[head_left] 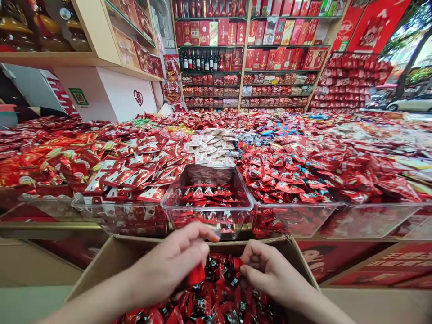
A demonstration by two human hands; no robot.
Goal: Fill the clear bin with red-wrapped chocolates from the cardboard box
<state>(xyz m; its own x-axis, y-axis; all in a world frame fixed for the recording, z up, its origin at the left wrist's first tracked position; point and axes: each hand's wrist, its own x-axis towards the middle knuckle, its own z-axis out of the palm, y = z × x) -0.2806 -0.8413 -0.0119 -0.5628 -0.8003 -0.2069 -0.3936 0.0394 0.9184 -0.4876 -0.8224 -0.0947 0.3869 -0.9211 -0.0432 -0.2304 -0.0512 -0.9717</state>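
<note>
A cardboard box (97,271) full of small red and black wrapped candies (202,306) stands at the bottom centre. Over its left part, my left hand (175,256) is closed around a red wrapped candy (197,273), its fingers curled. On the right side of the box, my right hand (266,270) pinches the end of a red and black wrapper (235,269). Just beyond both hands sits a clear plastic bin (207,208), partly filled with red wrapped candies in rows.
More clear bins (297,216) heaped with red packets line the counter on both sides. White packets (212,146) lie behind the middle bin. Shelves (245,47) of boxes and bottles rise at the back. A cabinet (101,45) overhangs the left.
</note>
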